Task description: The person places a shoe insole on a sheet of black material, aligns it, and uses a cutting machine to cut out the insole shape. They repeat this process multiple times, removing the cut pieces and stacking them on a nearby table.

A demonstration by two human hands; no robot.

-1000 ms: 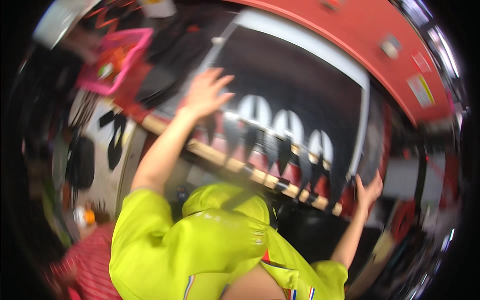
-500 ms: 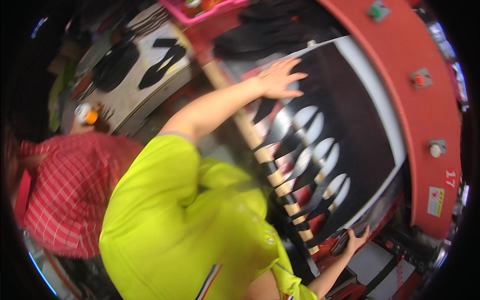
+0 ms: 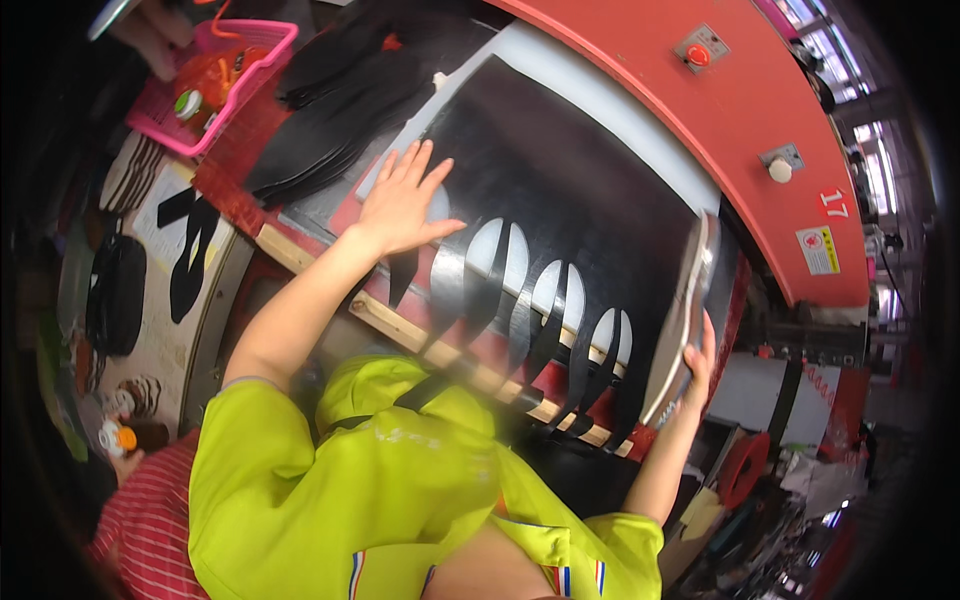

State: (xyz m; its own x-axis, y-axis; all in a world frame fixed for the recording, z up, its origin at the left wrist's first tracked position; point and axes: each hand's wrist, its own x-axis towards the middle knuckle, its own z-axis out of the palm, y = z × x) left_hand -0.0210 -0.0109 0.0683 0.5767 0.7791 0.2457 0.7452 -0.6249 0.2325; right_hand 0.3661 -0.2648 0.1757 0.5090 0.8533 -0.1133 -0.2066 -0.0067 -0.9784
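My left hand point(image 3: 405, 200) lies flat with fingers spread on the left part of a black sheet point(image 3: 590, 170). Elongated openings along the sheet's near side show the white board point(image 3: 610, 90) beneath. Narrow black strips point(image 3: 520, 335) hang from that side over a wooden bar point(image 3: 410, 330). At the sheet's right edge, my right hand point(image 3: 697, 368) grips a long, curved, metal-edged cutting die point(image 3: 683, 315), which stands tilted on its side. Its fingers wrap partly behind the die.
A red machine beam point(image 3: 640, 70) with buttons arches over the far side. Stacked black pieces point(image 3: 330, 110) lie at the left, beside a pink basket point(image 3: 215, 95). A side table point(image 3: 165, 280) holds black cut pieces. A person in a red checked shirt point(image 3: 150, 510) is at lower left.
My right hand has brought the cutting die up against the sheet's right edge. My left hand remains spread on the sheet. The whole view has turned and shifted.
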